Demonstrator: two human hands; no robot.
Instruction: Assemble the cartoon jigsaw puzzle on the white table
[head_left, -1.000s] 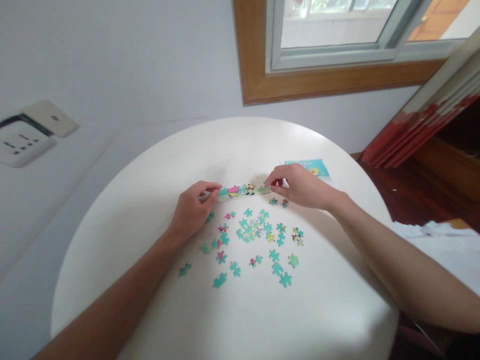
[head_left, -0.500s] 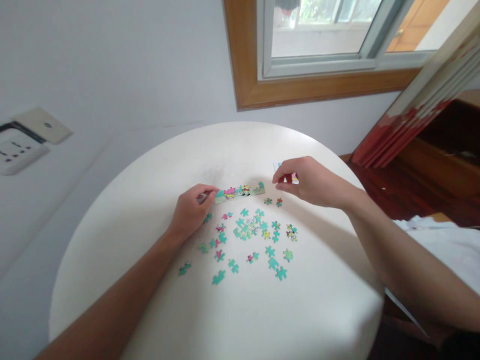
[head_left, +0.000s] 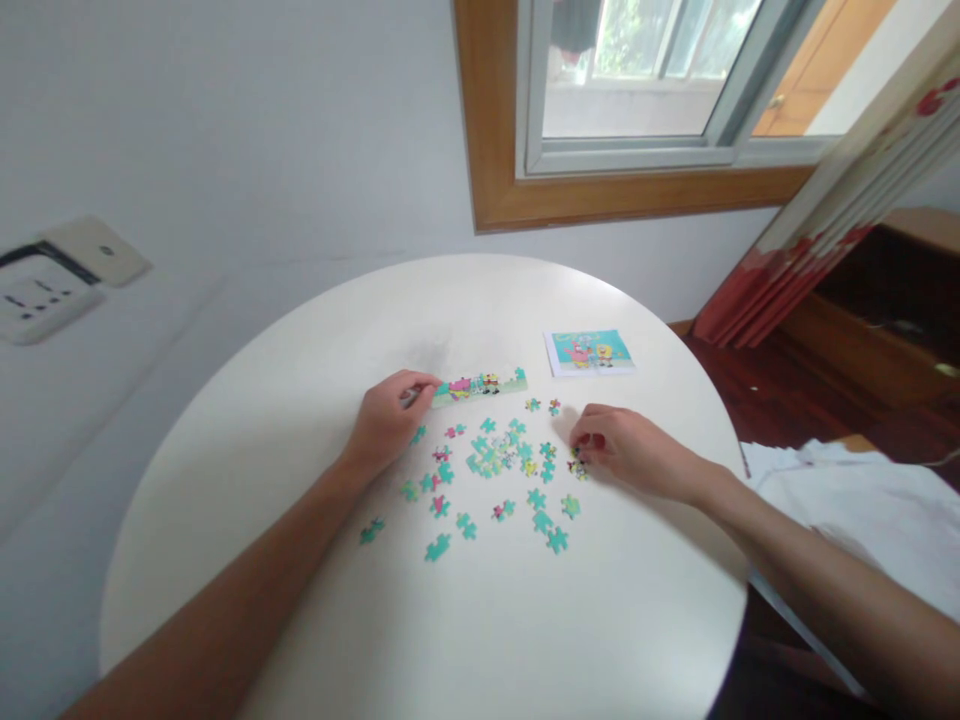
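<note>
A joined strip of jigsaw puzzle (head_left: 480, 388), with pink, yellow and green cartoon parts, lies on the round white table (head_left: 480, 620). My left hand (head_left: 390, 415) is closed at its left end, thumb and forefinger pressed on the edge. To the right, my right hand (head_left: 619, 447) is down on the table with its fingers pinched at a black, white and yellow puzzle piece (head_left: 577, 468), which they partly cover. Between the hands are many loose, mostly turquoise puzzle pieces (head_left: 491, 455). Two small loose puzzle pieces (head_left: 554, 407) lie just right of the strip.
A picture card (head_left: 590, 353) with a pink and a yellow cartoon figure lies beyond my right hand. Behind the table are a wall and a wood-framed window (head_left: 495, 205). White cloth or paper (head_left: 862, 500) sits beside the table's right edge.
My right hand has moved from over the picture card towards me, down to the loose pieces at the right. The card is now uncovered. My left hand stays at the strip.
</note>
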